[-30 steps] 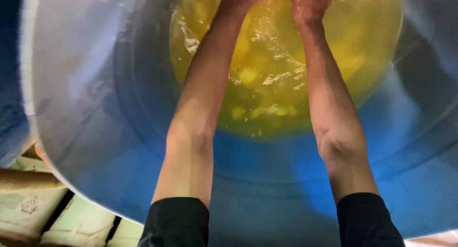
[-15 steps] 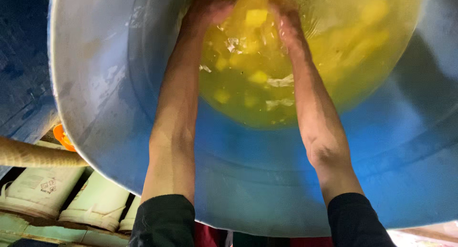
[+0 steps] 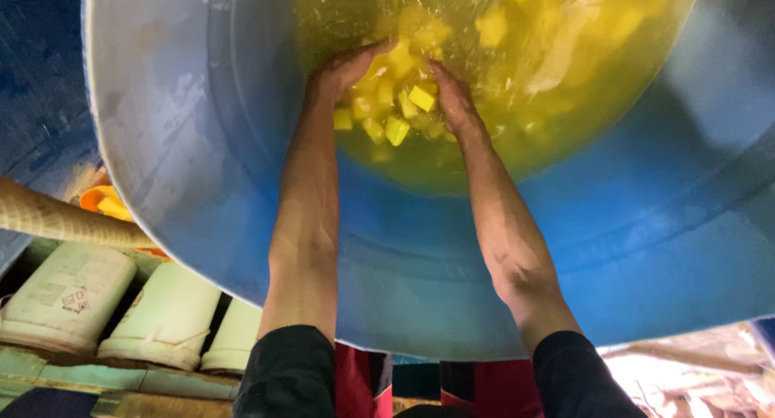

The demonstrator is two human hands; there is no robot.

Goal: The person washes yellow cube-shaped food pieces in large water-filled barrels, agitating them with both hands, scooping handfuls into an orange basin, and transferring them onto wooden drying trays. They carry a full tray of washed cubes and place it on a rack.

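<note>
Our fingers curl together, left hand [image 3: 343,67] and right hand [image 3: 452,99] now cupping small yellow fruit cubes [image 3: 395,103], lifted from the big blue plastic barrel [image 3: 202,184].

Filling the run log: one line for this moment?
left hand | right hand | cupped, scooping yellow chunks | yellow liquid | blue barrel

Blue barrel [image 3: 202,184] rim cut off top/right; fingertips of both hands hidden under yellow chunks [image 3: 395,103] (liquid blurred).
</note>
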